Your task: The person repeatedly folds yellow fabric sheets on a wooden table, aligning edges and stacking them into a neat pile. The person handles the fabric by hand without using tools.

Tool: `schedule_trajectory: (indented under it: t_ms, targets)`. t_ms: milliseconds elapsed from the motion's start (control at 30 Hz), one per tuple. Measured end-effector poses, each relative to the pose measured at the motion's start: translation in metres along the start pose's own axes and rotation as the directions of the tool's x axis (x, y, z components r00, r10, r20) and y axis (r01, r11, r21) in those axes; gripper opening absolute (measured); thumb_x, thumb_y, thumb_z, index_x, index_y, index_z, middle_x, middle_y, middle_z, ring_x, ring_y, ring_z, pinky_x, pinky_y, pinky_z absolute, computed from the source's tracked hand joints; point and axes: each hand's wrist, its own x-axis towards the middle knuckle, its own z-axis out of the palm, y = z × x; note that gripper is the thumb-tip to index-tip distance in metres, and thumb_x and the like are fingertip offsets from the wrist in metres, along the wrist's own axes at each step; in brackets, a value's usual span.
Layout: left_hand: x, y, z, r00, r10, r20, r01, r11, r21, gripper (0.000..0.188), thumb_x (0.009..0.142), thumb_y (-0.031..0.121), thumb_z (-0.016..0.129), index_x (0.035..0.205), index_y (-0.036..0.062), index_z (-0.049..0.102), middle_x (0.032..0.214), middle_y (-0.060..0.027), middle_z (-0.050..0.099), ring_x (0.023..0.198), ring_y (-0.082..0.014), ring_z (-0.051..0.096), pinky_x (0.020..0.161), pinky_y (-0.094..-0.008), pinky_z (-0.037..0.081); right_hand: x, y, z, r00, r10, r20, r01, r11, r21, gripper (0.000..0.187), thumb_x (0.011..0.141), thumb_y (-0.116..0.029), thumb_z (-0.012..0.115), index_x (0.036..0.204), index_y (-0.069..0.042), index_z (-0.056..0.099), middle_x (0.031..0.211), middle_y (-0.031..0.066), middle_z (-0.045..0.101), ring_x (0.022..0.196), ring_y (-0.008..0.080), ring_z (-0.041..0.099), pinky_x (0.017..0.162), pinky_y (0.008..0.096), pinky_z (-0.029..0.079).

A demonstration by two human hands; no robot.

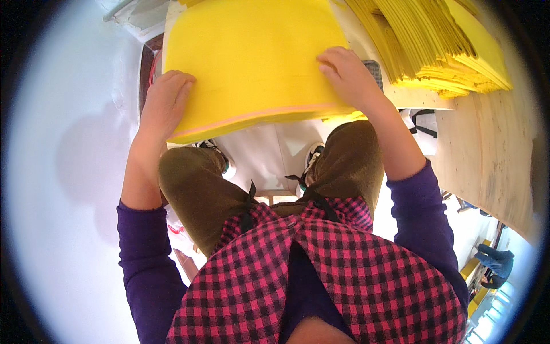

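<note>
A wide yellow sheet of soft, cloth-like material (258,54) lies in front of me, on top of a layered yellow pile. A pale pinkish band (269,116) runs along its near edge, which hangs slightly over my lap. My left hand (168,96) rests on the sheet's left edge, its fingers loosely bent and no grip visible. On the right edge lies my right hand (347,73), a little farther away, with a gap between thumb and fingers. Both sets of fingertips touch the top surface. What lies beneath the sheet is mostly hidden.
Several stacks of folded yellow pieces (424,43) stand at the far right, beside a wooden board (487,149). A white wall (69,155) runs close along my left. My knees are just below the sheet's near edge. A person (495,264) is far off at the lower right.
</note>
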Motion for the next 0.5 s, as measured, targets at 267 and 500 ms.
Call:
schedule_trajectory:
  t_ms: [267,500]
  targets:
    - [0.011,-0.018,0.001,0.992,0.011,-0.122,-0.011,1.000,0.002,0.019,0.091,0.013,0.053,0.099,0.0021,0.066,0.101,-0.0160,0.065,0.098,-0.0346,0.060,0.087,-0.0406,0.047,0.026,0.010,-0.006,0.995,0.095,-0.035,-0.096,0.995,-0.032,0.028,0.091,-0.021,0.054,0.103,0.002,0.065,0.107,0.0188,0.063,0.104,0.0372,0.056,0.093,0.0436,0.044]
    - [0.014,-0.020,0.006,0.992,0.034,-0.123,-0.033,0.999,0.013,0.020,0.092,0.015,0.053,0.101,0.0019,0.066,0.100,-0.0166,0.065,0.097,-0.0352,0.061,0.085,-0.0406,0.048,0.029,0.007,0.005,0.987,0.154,-0.035,-0.155,0.987,-0.030,0.030,0.091,-0.024,0.054,0.103,0.001,0.065,0.107,0.0192,0.063,0.106,0.0366,0.056,0.095,0.0427,0.043]
